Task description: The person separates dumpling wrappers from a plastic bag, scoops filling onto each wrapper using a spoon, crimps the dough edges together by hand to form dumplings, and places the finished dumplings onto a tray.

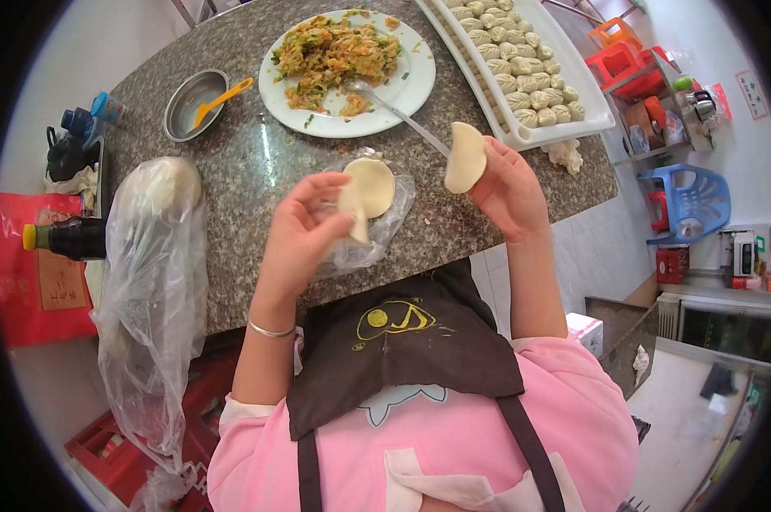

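My left hand (pixel 310 224) pinches a thin dough wrapper (pixel 352 212) between thumb and fingers. Behind it, another round wrapper (pixel 372 186) lies on a clear plastic bag (pixel 391 224) on the speckled stone table (pixel 240 196). On the right, my right hand (pixel 507 186) holds up a separate dough wrapper (pixel 466 159), slightly curved. A metal spoon (pixel 411 124) runs from the filling (pixel 338 53) on the white plate (pixel 309 122) toward that wrapper; whether they touch is unclear.
A white tray (pixel 522 136) of pleated dumplings (pixel 522 68) stands at the back right. Left of the plate is a metal bowl (pixel 181 109) with a yellow-orange spoon (pixel 223 100). A bagged dough mass (pixel 155 205) and a dark bottle (pixel 74 238) lie at the left.
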{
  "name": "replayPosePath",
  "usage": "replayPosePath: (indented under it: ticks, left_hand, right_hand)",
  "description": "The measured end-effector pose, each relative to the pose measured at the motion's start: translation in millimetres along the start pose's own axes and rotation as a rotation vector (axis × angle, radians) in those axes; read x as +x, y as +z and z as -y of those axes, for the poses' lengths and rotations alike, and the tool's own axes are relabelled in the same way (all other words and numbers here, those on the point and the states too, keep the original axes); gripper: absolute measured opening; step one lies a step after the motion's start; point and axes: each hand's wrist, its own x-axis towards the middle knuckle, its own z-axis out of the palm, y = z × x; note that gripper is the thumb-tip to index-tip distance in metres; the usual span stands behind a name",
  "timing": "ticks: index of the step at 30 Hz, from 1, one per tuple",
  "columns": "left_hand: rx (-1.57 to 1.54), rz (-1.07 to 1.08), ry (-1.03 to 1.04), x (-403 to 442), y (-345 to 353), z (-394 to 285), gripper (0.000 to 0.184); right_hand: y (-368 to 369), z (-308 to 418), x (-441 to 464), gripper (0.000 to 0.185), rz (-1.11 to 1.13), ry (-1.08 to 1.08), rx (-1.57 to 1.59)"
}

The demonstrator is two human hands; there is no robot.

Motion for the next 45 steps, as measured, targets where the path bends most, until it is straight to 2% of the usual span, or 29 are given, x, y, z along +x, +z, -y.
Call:
replayPosePath:
  ticks: [2,4,6,7,9,12,18,23,27,28,29,30,31,32,33,34,36,40,42,44,45]
  left_hand:
    - [0.224,0.125,-0.01,-5,9,1,0.032]
    - [0.323,0.054,0.074,-5,17,9,0.03]
    - [0.485,-0.023,0.355,-2,19,10,0.025]
    - [0.486,-0.023,0.355,-2,22,9,0.025]
    - [0.147,0.111,0.115,-5,31,6,0.019]
    - [0.042,0.098,0.03,-3,32,7,0.016]
    - [0.049,0.085,0.023,-3,29,6,0.013]
    - [0.091,0.093,0.02,-3,27,5,0.012]
    - [0.138,0.079,0.079,-2,26,9,0.013]
    - [0.138,0.079,0.079,-2,25,10,0.013]
    - [0.061,0.101,0.039,-1,21,9,0.012]
    - [-0.017,0.122,0.0,0,17,9,0.012]
    - [-0.018,0.12,0.002,2,12,11,0.012]
    - [-0.217,0.136,-0.012,4,6,15,0.014]
    - [-0.415,0.153,-0.025,6,3,16,0.016]
    - [-0.416,0.151,-0.024,5,0,15,0.016]
    - [-0.656,0.164,-0.025,5,-4,12,0.023]
    - [-0.864,0.209,0.027,7,-23,14,0.03]
    - [-0.99,0.236,0.094,7,-31,12,0.035]
    - [-0.985,0.18,0.052,7,-33,6,0.036]
    - [-0.977,0.125,0.008,7,-33,3,0.036]
  right_hand:
    - [3,-4,-1,0.023,0.043,0.016,-0.072]
    - [10,-13,-2,0.022,0.084,0.027,-0.146]
    - [17,-27,-1,0.017,0.029,-0.019,-0.351]
    - [21,-31,-3,0.015,0.023,0.001,-0.364]
    - [31,-37,-5,0.015,0.046,-0.001,-0.397]
    - [38,-42,-7,0.016,0.064,-0.005,-0.429]
    - [42,-44,-9,0.013,0.053,-0.069,-0.56]
    - [41,-48,-9,0.012,0.064,-0.237,-0.781]
    - [38,-45,-9,0.012,0.053,-0.133,-0.71]
    - [34,-45,-7,0.014,0.082,-0.043,-0.524]
    - [30,-46,-6,0.016,0.111,0.045,-0.337]
    - [27,-45,-6,0.016,0.112,0.047,-0.338]
    - [24,-44,-6,0.019,0.113,0.127,-0.085]
    - [22,-42,-6,0.022,0.113,0.206,0.167]
    - [22,-40,-7,0.026,0.104,0.201,0.185]
    - [21,-38,-7,0.026,0.105,0.202,0.184]
    - [21,-32,-9,0.026,0.183,0.142,0.267]
    - [22,-18,-9,0.03,0.165,0.022,0.202]
    - [17,-13,-9,0.024,0.18,0.004,0.248]
    - [17,-7,-7,0.015,0.133,0.019,-0.078]
    - [20,-10,-4,0.013,0.097,-0.02,-0.363]
